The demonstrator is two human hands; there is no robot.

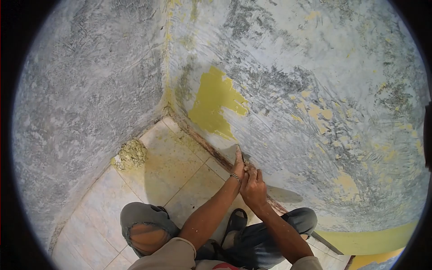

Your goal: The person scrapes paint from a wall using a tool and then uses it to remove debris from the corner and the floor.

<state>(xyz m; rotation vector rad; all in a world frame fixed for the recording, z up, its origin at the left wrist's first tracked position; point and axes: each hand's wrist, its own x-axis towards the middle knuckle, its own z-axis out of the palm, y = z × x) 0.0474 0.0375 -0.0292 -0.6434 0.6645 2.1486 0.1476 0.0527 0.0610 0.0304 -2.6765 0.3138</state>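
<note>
My left hand (239, 165), with a bracelet at the wrist, is against the foot of the right wall, its index finger stretched up along a thin dark tool (243, 157). Close beside it, my right hand (254, 188) is closed with fingers curled at the same tool. Most of the tool is hidden by the fingers, and I cannot tell its kind. Just above the hands, the wall (288, 130) has a patch of yellow-green paint (215, 103) with ragged edges. Around the patch the surface is grey-white and scratched.
A second grey wall (99, 58) meets this one in a corner at upper left. Crumbly yellowish scrapings (131, 155) are heaped on the tiled floor (175, 171). A rough brown strip (204, 143) runs along the wall base. My bent knees and a sandal (237, 220) are below.
</note>
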